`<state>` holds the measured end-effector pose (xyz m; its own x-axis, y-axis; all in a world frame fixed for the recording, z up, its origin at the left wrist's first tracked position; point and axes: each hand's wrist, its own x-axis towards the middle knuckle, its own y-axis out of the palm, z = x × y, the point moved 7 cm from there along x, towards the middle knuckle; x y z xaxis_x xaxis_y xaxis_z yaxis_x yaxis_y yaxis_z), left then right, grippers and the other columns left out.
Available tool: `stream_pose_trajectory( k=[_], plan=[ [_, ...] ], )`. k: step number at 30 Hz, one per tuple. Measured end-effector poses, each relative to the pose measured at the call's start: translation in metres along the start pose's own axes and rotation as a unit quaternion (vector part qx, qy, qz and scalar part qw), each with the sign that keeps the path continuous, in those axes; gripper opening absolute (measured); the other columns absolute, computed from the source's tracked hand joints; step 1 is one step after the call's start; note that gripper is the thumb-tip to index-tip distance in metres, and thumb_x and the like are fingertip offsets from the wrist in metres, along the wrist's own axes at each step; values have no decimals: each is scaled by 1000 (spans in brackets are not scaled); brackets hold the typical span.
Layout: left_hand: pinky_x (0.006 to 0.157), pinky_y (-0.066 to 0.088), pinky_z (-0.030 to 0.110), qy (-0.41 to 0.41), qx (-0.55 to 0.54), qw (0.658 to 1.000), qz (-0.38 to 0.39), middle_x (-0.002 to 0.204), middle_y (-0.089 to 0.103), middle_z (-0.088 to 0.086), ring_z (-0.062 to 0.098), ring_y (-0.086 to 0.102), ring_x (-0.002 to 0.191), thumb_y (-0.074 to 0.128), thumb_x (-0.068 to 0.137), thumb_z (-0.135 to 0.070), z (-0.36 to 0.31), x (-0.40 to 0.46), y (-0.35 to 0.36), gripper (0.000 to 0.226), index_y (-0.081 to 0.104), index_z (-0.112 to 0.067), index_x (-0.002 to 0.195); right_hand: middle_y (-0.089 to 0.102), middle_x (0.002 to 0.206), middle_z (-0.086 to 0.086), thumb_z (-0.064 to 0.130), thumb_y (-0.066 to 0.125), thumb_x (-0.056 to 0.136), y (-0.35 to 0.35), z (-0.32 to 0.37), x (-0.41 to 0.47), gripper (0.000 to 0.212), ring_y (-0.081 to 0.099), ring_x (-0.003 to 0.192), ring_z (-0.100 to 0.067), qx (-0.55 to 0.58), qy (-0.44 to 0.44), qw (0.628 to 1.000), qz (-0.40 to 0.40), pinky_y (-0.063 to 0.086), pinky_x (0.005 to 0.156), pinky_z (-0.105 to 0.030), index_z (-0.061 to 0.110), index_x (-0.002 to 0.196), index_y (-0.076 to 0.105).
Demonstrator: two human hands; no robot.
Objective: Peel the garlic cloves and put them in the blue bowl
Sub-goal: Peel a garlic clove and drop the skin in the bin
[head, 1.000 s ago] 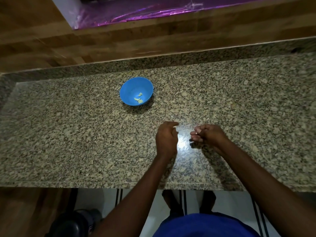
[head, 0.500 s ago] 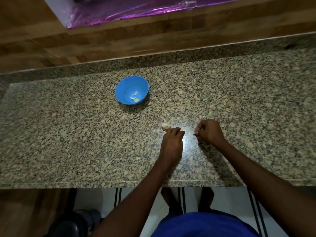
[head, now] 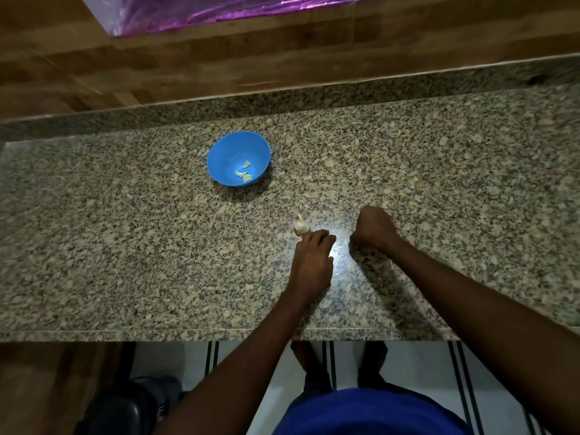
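Near the bench's front edge, garlic bulb (head: 302, 226) touches left hand (head: 312, 259) fingertips, stem pointing away; right hand (head: 373, 229) fisted, contents hidden.

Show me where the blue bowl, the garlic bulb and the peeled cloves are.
blue bowl (head: 223, 152): head view, bare inner wall, left side.
garlic bulb (head: 301, 226): head view, pale rounded body.
peeled cloves (head: 244, 174): head view, pale pieces in the bowl.
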<state>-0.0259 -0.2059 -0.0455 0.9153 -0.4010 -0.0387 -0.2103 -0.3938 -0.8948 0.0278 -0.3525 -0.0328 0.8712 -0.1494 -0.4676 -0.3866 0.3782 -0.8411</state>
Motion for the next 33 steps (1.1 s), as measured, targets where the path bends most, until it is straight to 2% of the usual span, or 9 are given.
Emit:
stream_pose_trajectory(
  k=[8, 10, 12, 16, 19, 22, 25, 27, 33],
  plan=[
    [97, 41, 44, 12, -4, 1000, -6, 135, 54, 7, 28, 46, 122, 63, 87, -11, -1, 1, -2, 45, 58, -10, 131, 64, 93, -16, 9, 64, 88, 8, 13, -21, 19, 65, 89, -35, -52, -76, 991, -98, 38, 65, -32, 12, 79, 46],
    [97, 40, 44, 8, -13, 1000, -9, 130, 57, 8, 28, 48, 119, 64, 88, -10, -2, 3, -5, 38, 62, -9, 126, 69, 84, -16, 8, 65, 87, 6, -2, -19, 14, 68, 82, -31, 25, -61, 993, -99, 42, 64, -30, 9, 74, 58],
    [94, 46, 43, -26, -105, 994, -34, 118, 65, 11, 29, 57, 110, 67, 90, -7, -1, 6, -12, 26, 69, -4, 115, 72, 71, -15, 3, 70, 83, 9, -20, -18, 12, 69, 67, -24, 191, -31, 979, -67, 52, 64, -26, 3, 71, 71],
    [68, 63, 40, -203, -432, 878, -24, 89, 72, 19, 26, 71, 75, 68, 90, -3, -3, 10, -16, 15, 74, -4, 103, 69, 64, -25, -9, 71, 84, 20, -36, -32, 5, 70, 53, -31, 470, 13, 883, 2, 61, 52, -43, -14, 82, 70],
    [53, 59, 38, -223, -458, 860, -10, 76, 72, 21, 24, 67, 58, 73, 88, -6, -9, 16, -23, 4, 75, -3, 90, 70, 70, -29, 0, 80, 81, 20, -34, -39, 16, 71, 58, -36, 527, -8, 850, 21, 59, 51, -39, -12, 85, 70],
    [56, 62, 44, -240, -484, 841, 19, 79, 72, 25, 23, 69, 60, 76, 86, -6, -10, 19, -24, 11, 74, 4, 92, 72, 70, -26, -1, 78, 82, 16, -37, -42, 11, 74, 62, -33, 544, -8, 839, 7, 61, 55, -38, -9, 85, 71],
    [54, 59, 25, -258, -520, 813, 45, 83, 71, 25, 14, 70, 57, 73, 88, -1, -11, 19, -20, 19, 69, 14, 99, 73, 70, -20, -2, 78, 82, 11, -37, -43, 6, 75, 63, -29, 548, -21, 836, -11, 61, 57, -31, -4, 82, 72],
    [59, 61, 26, -263, -539, 799, 46, 86, 71, 26, 17, 70, 61, 71, 89, 0, -11, 19, -19, 20, 67, 16, 102, 74, 70, -19, -3, 77, 82, 10, -37, -44, 5, 74, 61, -27, 563, -19, 826, -15, 60, 56, -28, -1, 79, 73],
    [58, 56, 18, -284, -582, 761, 40, 73, 71, 12, 10, 68, 57, 66, 92, 1, -13, 12, -11, 15, 67, 13, 101, 73, 78, -20, -5, 72, 84, 24, -40, -49, 2, 71, 68, -30, 653, 32, 757, 21, 62, 67, -33, -3, 84, 71]
  ],
)
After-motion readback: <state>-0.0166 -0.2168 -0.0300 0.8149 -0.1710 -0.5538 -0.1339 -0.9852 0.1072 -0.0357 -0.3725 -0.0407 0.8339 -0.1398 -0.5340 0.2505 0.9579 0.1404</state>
